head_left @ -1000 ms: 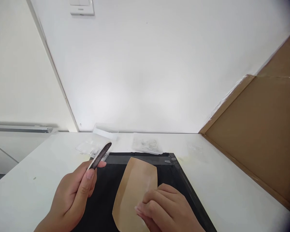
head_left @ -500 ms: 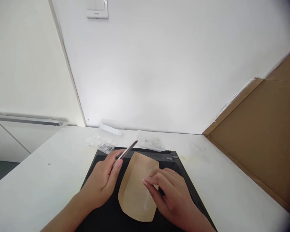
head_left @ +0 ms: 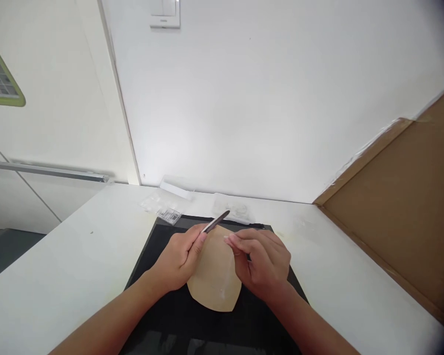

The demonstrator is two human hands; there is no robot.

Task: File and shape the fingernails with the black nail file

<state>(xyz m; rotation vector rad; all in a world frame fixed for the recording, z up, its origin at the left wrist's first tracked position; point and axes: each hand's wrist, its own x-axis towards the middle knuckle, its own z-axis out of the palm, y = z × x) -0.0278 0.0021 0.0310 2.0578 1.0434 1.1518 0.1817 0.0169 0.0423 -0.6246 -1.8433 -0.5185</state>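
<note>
Near the far edge of a tan, paper-like sheet [head_left: 216, 281], a slim dark-and-white stick [head_left: 215, 222] is pinched in the left hand [head_left: 179, 256]. In the right hand [head_left: 262, 261], fingertips are pressed together, any contents indiscernible.

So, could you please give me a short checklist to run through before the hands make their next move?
1. Dark strip gripped in the left hand: ok.
2. Strip's far end clear of the left fingers: ok.
3. Right hand pinched at the fingertips: ok.
4. Something held in that pinch: cannot tell; too small to make out.
5. Paper on the black mat, beneath the hands: ok.
6. Contents of the clear pack identifiable: cannot tell.
</note>
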